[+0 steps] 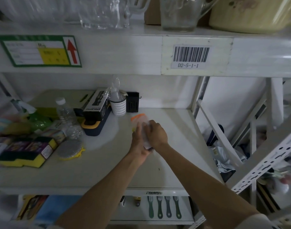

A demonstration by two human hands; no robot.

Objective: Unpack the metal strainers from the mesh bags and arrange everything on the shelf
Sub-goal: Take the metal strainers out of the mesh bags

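Head view. At frame centre, above the white shelf (174, 138), both hands closed around one pale mesh bag (144, 123) with an orange end: left hand (139, 144) cupping it from beneath, right hand (156, 133) clamped over the top. Contents of the bag too blurred to tell. Long axis running from lower right to upper left, orange end pointing away toward the back wall. Behind, just left of centre, a white perforated cup (118, 106) holding a clear plastic-wrapped item, touching a black holder (133, 102). Left third crowded: spray bottle box (96, 107), water bottle (65, 113), sponge pack (25, 151), round scourer (70, 150). Open shelf surface right of the hands up to the upright post, and forward to the front edge.
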